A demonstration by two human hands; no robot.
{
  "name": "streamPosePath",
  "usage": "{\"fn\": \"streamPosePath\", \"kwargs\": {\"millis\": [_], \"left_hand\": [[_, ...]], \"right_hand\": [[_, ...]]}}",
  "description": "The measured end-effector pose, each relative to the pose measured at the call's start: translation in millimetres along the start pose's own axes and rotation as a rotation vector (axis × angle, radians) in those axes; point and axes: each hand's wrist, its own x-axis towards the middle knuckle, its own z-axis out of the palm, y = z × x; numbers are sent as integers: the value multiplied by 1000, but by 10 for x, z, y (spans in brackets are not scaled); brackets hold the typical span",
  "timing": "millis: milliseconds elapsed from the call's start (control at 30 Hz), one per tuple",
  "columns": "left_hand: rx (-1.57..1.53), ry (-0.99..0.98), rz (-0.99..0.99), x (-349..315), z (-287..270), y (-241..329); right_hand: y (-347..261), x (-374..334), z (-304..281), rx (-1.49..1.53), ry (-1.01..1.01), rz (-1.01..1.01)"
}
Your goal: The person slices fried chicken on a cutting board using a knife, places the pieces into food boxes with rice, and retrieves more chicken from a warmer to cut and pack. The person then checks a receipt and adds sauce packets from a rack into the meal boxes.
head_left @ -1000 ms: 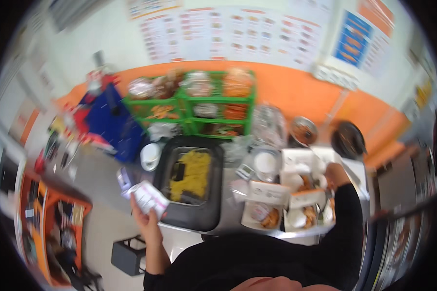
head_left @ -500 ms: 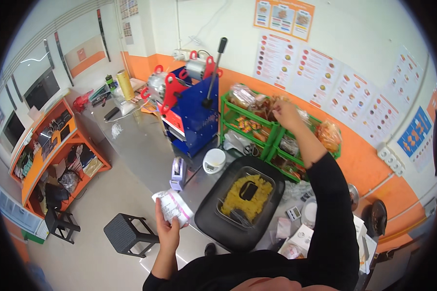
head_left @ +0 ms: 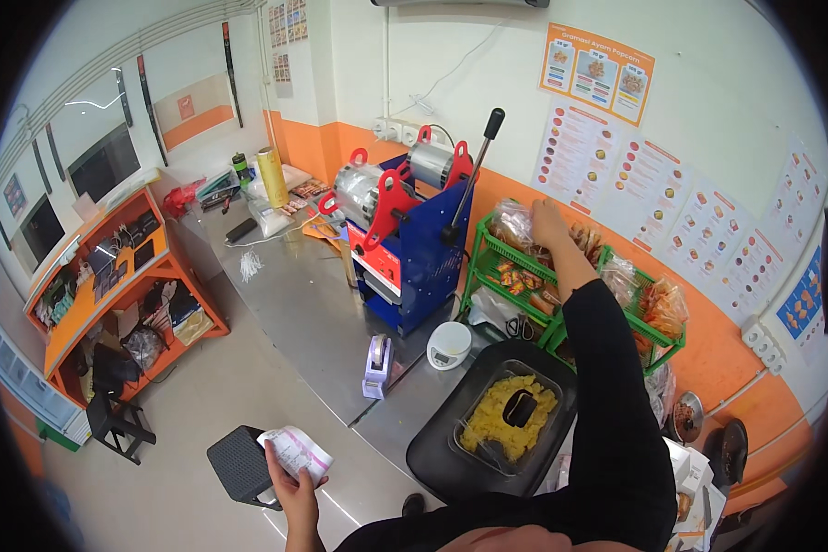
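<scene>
My left hand [head_left: 294, 497] is closed on a printed white paper slip with a pink stripe [head_left: 296, 451], held low on the left beside a black stool. At the far side of the table, my right hand [head_left: 549, 227] reaches over the top of a green basket rack [head_left: 517, 260]. It is among clear plastic bags [head_left: 510, 222] and brown packaged food [head_left: 583, 241]. Its fingers are mostly hidden, so what they touch does not show. On the rack's lower tier are orange-yellow packets [head_left: 515, 278].
A black tray [head_left: 432, 460] carries a clear-lidded container of yellow food [head_left: 488, 410]. Nearby are a white scale [head_left: 448, 346], a purple tape dispenser [head_left: 377, 366] and a blue sealing machine [head_left: 423, 262] with a raised lever. The black stool [head_left: 239, 465] stands left of the steel table [head_left: 294, 304].
My view has swung left, so the table and rack sit further right in it. My right hand has moved left along the rack's top toward the clear bags. The left still holds the paper slip.
</scene>
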Motion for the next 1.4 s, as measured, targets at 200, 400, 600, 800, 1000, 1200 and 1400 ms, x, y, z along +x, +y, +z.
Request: {"fn": "streamPosePath", "kwargs": {"millis": [200,400,600,800,1000,1200,1400], "left_hand": [[-10,-99,22,138,187,17],[-18,-217,20,45,455,3],[-12,-422,-46,-164,786,133],[31,-528,25,-345,1244,112],[107,-781,-47,-832,1933,101],[50,-1155,-5,-1490,2660,87],[11,-1412,-11,-2189,3235,547]], "right_hand": [[-295,-162,-12,168,-135,-78],[-128,-424,28,284,204,-259],[218,-1194,-1098,729,-165,-85],[1006,-2809,-2284,1176,-478,143],[1884,-5159,-3317,1048,-341,584],[2325,-7509,-3618,699,-207,1171],[2449,-8699,-2838,658,-103,1519]]}}
